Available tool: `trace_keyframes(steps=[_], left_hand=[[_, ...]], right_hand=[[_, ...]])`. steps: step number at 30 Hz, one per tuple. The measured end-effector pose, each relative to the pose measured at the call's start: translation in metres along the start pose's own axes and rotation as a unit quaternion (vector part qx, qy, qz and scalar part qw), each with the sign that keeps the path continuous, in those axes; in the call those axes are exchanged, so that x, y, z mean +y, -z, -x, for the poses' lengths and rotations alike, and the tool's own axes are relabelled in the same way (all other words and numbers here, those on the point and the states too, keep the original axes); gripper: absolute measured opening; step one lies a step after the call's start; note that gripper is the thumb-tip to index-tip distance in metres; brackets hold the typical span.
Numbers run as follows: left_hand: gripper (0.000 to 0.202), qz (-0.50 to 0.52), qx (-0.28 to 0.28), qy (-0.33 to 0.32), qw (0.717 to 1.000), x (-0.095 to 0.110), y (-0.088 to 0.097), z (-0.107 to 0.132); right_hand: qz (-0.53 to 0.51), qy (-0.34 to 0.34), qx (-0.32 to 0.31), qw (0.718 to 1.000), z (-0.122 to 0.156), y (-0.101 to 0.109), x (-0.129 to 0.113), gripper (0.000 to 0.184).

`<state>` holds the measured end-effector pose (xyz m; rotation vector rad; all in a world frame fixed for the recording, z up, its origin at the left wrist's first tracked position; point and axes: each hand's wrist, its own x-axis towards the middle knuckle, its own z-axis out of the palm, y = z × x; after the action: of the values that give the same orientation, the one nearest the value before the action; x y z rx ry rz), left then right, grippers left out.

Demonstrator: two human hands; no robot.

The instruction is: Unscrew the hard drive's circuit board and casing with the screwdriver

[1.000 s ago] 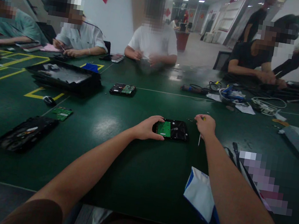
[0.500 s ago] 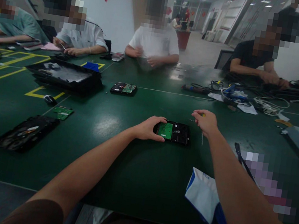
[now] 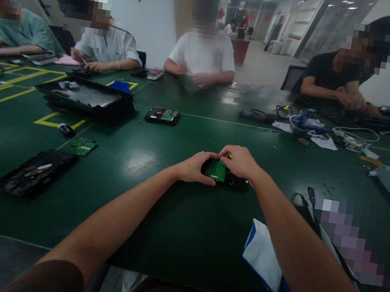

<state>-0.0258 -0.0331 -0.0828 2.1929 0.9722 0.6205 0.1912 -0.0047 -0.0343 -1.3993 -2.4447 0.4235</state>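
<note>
A black hard drive (image 3: 236, 182) with a green circuit board on its left part lies flat on the table in front of me. My left hand (image 3: 197, 166) is wrapped around its left end, thumb on the near edge and fingers on the far edge. Over the drive's far side, my right hand (image 3: 237, 160) pinches a thin screwdriver (image 3: 229, 155). A yellow bit of its handle shows at the fingers, and its shaft seems to point back under the hand towards the right. My right hand hides part of the drive; its fingertips are close to the board's far edge.
Another hard drive (image 3: 163, 115) lies farther back. To the left are stacked black trays (image 3: 87, 99), a loose green circuit board (image 3: 83, 147) and a flat black part (image 3: 33, 172). A white-and-blue packet (image 3: 263, 255) sits beneath my right forearm. Cables (image 3: 310, 122) lie back right; co-workers sit around the table.
My right hand has moved left with the screwdriver, from beside the hard drive to over its far side. My left hand keeps its hold. At back right, a raised arm and pale sheet now show.
</note>
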Motion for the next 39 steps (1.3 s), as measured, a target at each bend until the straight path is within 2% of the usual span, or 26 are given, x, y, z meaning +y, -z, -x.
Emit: trace_keyframes(steps=[5,11,15,24,33,39], left_hand=[[0.098,0.021,-0.003,0.012,1.000,-0.002,0.000,0.000],[0.091,0.011,-0.004,0.009,1.000,0.000,0.002,0.002],[0.093,0.006,-0.008,0.012,1.000,-0.001,0.003,0.002],[0.089,0.009,-0.016,0.005,1.000,0.002,0.006,0.001],[0.082,0.033,-0.011,-0.011,0.999,-0.004,0.003,-0.002],[0.082,0.032,-0.011,-0.020,0.999,-0.004,0.003,-0.002]], right_hand=[[0.043,-0.007,-0.012,0.999,0.000,-0.006,-0.005,0.008],[0.050,-0.035,0.022,0.998,-0.003,-0.002,0.010,0.009],[0.064,-0.040,0.017,0.997,-0.001,0.002,0.015,0.007],[0.043,0.027,-0.019,0.999,-0.003,-0.012,0.006,0.006],[0.069,0.032,-0.059,0.995,-0.006,-0.015,0.000,0.008],[0.067,0.006,-0.052,0.996,-0.005,-0.017,-0.004,0.009]])
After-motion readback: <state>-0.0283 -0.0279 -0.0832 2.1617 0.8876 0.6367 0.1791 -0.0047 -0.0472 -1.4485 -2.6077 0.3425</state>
